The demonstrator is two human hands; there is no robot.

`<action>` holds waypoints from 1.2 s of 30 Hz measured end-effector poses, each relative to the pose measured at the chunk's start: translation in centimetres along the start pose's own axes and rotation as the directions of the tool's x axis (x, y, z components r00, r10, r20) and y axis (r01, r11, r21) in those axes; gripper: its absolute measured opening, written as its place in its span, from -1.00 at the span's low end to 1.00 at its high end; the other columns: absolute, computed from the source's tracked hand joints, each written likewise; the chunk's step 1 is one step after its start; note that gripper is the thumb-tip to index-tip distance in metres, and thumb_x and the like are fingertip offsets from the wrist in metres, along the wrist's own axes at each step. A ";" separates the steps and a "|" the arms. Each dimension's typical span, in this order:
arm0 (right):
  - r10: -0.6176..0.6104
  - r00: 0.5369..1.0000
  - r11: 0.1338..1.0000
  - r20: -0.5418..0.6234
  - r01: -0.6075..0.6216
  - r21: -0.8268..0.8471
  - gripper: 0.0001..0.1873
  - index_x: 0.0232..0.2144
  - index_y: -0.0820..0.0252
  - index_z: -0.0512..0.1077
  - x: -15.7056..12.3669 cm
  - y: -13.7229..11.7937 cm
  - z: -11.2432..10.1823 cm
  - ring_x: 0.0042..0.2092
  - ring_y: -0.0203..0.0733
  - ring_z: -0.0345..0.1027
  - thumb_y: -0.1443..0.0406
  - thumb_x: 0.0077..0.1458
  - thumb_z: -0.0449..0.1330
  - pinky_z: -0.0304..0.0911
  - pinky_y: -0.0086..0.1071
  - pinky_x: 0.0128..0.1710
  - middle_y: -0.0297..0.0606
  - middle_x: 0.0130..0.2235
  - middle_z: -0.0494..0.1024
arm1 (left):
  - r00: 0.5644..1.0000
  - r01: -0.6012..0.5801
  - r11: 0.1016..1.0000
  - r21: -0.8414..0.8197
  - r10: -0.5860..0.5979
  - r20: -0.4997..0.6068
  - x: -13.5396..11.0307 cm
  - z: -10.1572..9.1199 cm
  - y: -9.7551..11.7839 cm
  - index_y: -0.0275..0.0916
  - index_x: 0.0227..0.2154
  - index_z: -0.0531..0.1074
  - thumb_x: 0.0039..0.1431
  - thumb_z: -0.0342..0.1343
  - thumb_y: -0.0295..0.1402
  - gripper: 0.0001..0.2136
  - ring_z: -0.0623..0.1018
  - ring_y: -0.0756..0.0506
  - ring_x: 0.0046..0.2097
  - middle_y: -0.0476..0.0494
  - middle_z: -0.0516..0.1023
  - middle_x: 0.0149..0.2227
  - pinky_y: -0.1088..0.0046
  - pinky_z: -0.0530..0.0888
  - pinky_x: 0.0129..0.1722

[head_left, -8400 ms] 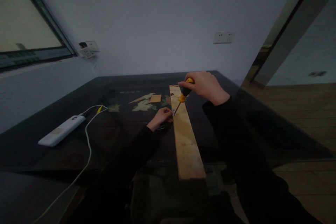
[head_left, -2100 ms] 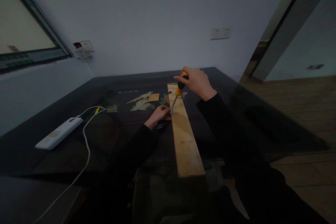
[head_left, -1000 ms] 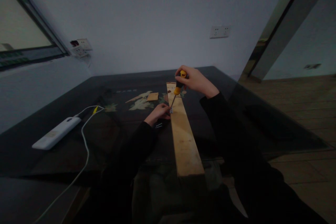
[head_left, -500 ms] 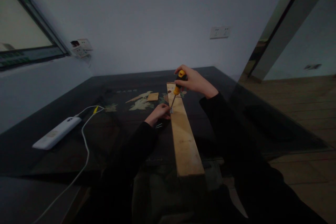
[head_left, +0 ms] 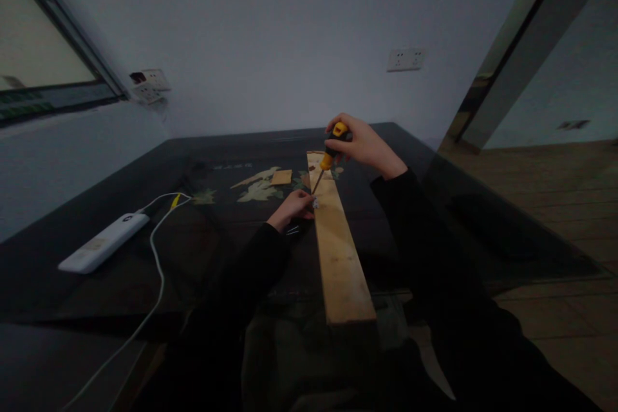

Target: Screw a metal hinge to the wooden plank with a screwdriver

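Note:
My right hand is closed round the handle of a yellow and black screwdriver, which leans with its shaft slanting down to the left. Its tip comes down beside the fingers of my left hand, at the left edge of a long wooden board. Under those fingers a small metal piece sits on the board's edge; its kind is too small to make out. My left fingers are pinched together there, and what they grip is partly hidden. A few thin, shiny screws or nails lie just below my left hand.
The dark table carries a small square wooden piece beyond my left hand. A white power bank with a white cable lies at the left. The board's near end overhangs the table's front edge. A wall stands behind.
My right hand and the screwdriver handle have moved slightly up and to the right, so the shaft leans more. My left hand and the board have stayed in place.

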State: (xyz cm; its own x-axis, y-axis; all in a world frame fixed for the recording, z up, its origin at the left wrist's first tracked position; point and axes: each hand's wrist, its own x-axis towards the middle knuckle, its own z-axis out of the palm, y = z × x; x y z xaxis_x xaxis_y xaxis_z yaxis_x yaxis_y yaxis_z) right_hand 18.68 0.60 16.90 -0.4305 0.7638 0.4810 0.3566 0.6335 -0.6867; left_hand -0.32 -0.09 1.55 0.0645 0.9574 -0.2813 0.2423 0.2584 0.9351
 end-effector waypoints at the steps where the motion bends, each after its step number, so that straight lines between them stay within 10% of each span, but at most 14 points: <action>1: -0.005 1.000 1.000 -0.023 0.005 0.013 -0.79 -0.25 0.17 0.28 0.0 0.0 -0.2 -0.55 -0.43 0.27 0.33 0.03 0.20 0.18 -0.50 -0.62 -0.36 -0.35 0.36 | 1.000 0.003 1.000 0.001 -0.003 -0.003 0.0 0.0 0.0 -0.28 -0.26 0.27 0.19 0.06 -0.35 -0.87 0.52 0.01 -0.59 -0.10 0.49 -0.44 0.52 0.48 -0.57; 8: -0.060 0.943 0.998 -0.327 0.059 -0.014 -0.80 -0.37 0.19 0.34 0.0 1.2 -2.0 -0.41 -0.34 0.26 0.26 -0.04 0.27 0.28 -0.43 -0.46 -0.35 -0.42 0.34 | 0.999 -0.001 1.000 0.012 0.002 -0.041 0.0 0.2 -0.1 -0.28 -0.27 0.25 0.20 0.06 -0.34 -0.86 0.51 0.01 -0.62 -0.06 0.47 -0.45 0.53 0.48 -0.60; 14: 0.308 0.838 0.874 -0.451 -0.062 0.482 -0.70 -0.42 0.19 0.32 -3.8 6.1 -2.5 -0.44 -0.36 0.32 0.23 -0.17 0.35 0.36 -0.47 -0.57 -0.37 -0.39 0.37 | 0.999 -0.028 1.000 0.006 0.028 -0.040 -0.8 0.1 0.1 -0.26 -0.31 0.23 0.21 0.07 -0.29 -0.84 0.55 -0.01 -0.57 -0.09 0.50 -0.44 0.53 0.51 -0.54; 21: 0.608 0.775 0.517 -0.170 -0.224 0.826 -0.80 -0.48 0.15 0.32 -9.1 10.9 -1.7 -0.24 -0.28 0.41 0.36 -0.17 0.30 0.50 -0.30 -0.24 -0.37 -0.33 0.42 | 0.997 -0.051 0.997 0.064 0.054 -0.056 -0.9 -0.2 0.2 -0.26 -0.33 0.24 0.20 0.06 -0.32 -0.87 0.56 -0.01 -0.57 -0.06 0.51 -0.47 0.54 0.49 -0.54; 26: 0.546 0.837 0.599 0.033 -0.418 0.683 -0.69 -0.17 0.10 0.34 -9.5 10.6 0.0 -0.22 -0.21 0.45 0.33 -0.04 0.18 0.44 -0.24 -0.21 -0.22 -0.20 0.52 | 0.975 -0.134 0.973 0.190 0.164 -0.149 -0.1 -1.0 -0.5 -0.26 -0.34 0.30 0.17 0.04 -0.37 -0.92 0.48 0.03 -0.63 0.01 0.45 -0.57 0.58 0.40 -0.58; 30: 0.496 0.865 0.840 -0.076 -0.456 0.294 -0.65 -0.08 0.13 0.27 -9.6 12.0 1.6 -0.38 -0.30 0.39 0.30 0.02 0.06 0.36 -0.32 -0.33 -0.23 -0.20 0.50 | 0.936 -0.259 0.925 0.278 0.311 -0.164 1.2 -1.7 -1.3 -0.27 -0.41 0.39 0.07 0.11 -0.37 -0.93 0.49 0.01 -0.49 -0.03 0.50 -0.50 0.55 0.41 -0.44; 36: 0.430 0.882 0.889 -0.191 -0.451 -0.081 -0.61 -0.12 0.20 0.29 -9.7 14.9 2.4 -0.11 -0.13 0.34 0.43 -0.09 0.05 0.20 -0.16 -0.03 -0.13 -0.11 0.45 | 0.896 -0.393 0.871 0.295 0.435 -0.092 2.3 -1.8 -2.2 -0.27 -0.40 0.45 0.07 0.10 -0.31 -0.87 0.51 -0.06 -0.27 -0.10 0.54 -0.36 0.47 0.41 -0.23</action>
State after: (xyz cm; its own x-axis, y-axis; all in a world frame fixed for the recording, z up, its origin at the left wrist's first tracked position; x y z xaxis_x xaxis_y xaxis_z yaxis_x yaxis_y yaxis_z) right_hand 26.18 2.35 0.64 -0.0685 0.9700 0.2331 0.5784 0.2290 -0.7830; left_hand -2.45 1.76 -0.76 0.0741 0.9819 0.1744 0.4710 -0.1886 0.8617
